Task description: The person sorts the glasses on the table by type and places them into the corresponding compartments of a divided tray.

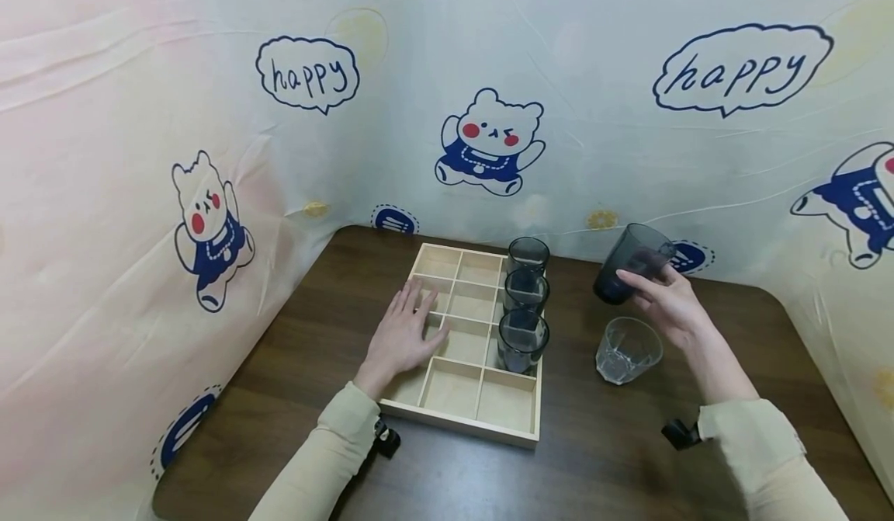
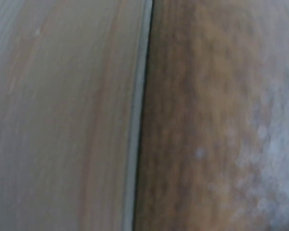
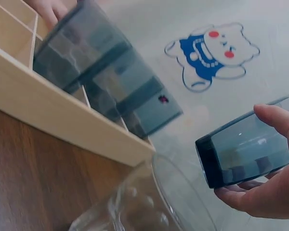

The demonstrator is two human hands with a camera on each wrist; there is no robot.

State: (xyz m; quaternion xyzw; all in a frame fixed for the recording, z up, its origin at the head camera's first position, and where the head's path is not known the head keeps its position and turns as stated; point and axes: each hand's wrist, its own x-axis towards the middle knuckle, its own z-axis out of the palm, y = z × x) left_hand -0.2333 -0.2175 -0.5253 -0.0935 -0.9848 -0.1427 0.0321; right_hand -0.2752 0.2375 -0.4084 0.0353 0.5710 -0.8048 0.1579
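Three dark cups (image 1: pixel 523 340) stand in the wooden tray (image 1: pixel 461 425) – a fourth dark cup (image 1: pixel 631 262) is gripped, tilted, in the right hand (image 1: pixel 667 303) above one clear cup (image 1: pixel 626 350) on the surface – and the left hand (image 1: pixel 405 335) lies flat on the tray.

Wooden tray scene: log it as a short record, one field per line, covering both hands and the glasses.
Tray: wooden tray with compartments, on a dark table
In tray: three dark glasses upright along the right column
Left hand: left hand lies flat on the tray's left side
Right hand: right hand holds a tilted dark glass above the table
Loose: clear glass right of the tray
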